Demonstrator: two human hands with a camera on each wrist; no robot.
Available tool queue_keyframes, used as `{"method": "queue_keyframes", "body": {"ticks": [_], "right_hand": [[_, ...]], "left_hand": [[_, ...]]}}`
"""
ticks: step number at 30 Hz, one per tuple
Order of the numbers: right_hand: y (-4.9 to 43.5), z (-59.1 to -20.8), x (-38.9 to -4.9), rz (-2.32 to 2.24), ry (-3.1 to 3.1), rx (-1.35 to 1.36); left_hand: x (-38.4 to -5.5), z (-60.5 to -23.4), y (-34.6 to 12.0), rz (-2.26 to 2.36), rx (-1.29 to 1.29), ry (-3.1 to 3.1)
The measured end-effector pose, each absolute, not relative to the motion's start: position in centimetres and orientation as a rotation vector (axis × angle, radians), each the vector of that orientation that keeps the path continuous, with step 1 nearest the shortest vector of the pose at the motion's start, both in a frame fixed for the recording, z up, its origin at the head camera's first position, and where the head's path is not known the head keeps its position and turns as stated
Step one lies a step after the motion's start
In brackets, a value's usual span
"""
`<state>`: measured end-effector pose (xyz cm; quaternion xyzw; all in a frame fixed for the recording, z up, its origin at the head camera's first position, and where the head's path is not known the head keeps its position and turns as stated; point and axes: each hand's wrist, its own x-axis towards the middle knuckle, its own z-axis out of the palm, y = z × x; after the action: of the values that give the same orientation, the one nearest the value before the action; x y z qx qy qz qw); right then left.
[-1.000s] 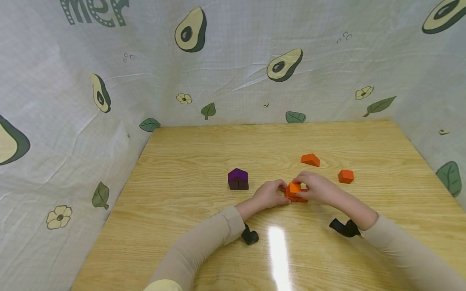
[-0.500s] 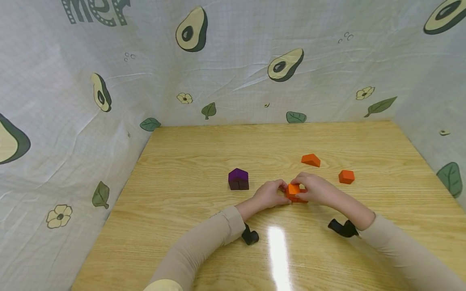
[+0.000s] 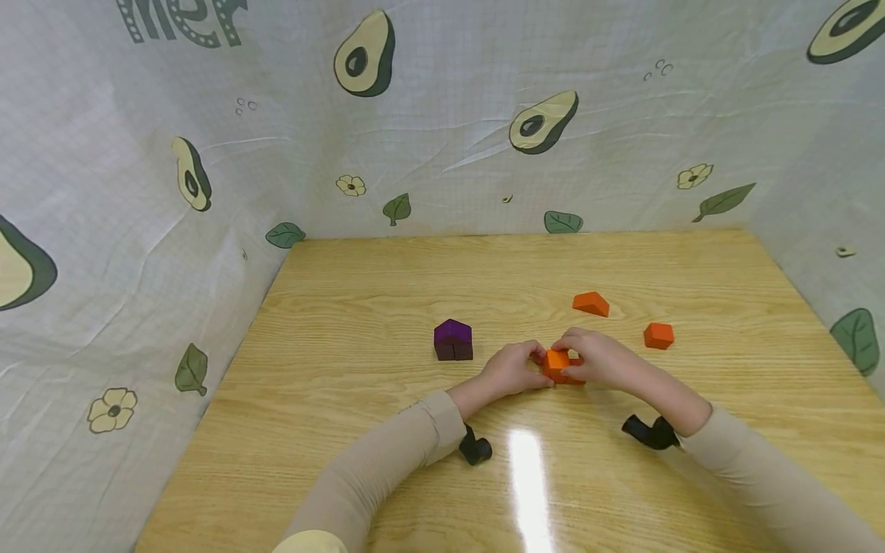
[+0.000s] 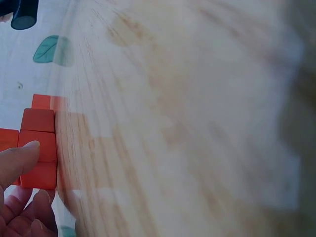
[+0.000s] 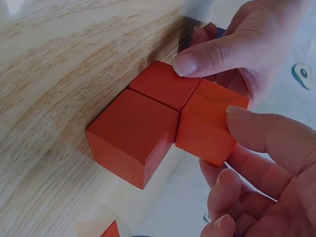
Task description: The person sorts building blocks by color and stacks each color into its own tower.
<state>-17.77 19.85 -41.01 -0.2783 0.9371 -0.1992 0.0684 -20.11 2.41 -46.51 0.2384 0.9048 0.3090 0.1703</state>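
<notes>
Two orange cubes sit side by side on the table, and a third, brighter orange cube (image 5: 205,121) rests above the left one. My left hand (image 3: 512,370) grips the lower left cube (image 5: 160,84), its thumb on the near face and fingers behind. From the right, my right hand (image 3: 596,358) pinches the upper cube between thumb and fingers, over the line of the one below. The lower right cube (image 5: 131,131) lies against its neighbour, partly covered by the right hand in the head view.
Beyond the hands lies an orange roof-shaped block (image 3: 591,304), and a loose orange cube (image 3: 658,336) is to the right. A dark block pair with a purple roof-shaped top (image 3: 452,332) stands left of the hands. A printed cloth (image 3: 442,138) walls the table's back and sides.
The upper cube has shifted slightly left and down onto the lower left cube, carried by my right hand. My left hand keeps its place; the other blocks stay put.
</notes>
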Motion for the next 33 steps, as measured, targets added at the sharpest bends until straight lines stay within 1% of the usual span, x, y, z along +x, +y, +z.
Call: {"method": "queue_keyframes", "body": {"ticks": [33], "right_hand": [[19.85, -41.01, -17.79, -0.594, 2.809, -0.801]], "left_hand": [[-20.07, -46.7, 2.31, 0.941, 0.667, 2.542]]}}
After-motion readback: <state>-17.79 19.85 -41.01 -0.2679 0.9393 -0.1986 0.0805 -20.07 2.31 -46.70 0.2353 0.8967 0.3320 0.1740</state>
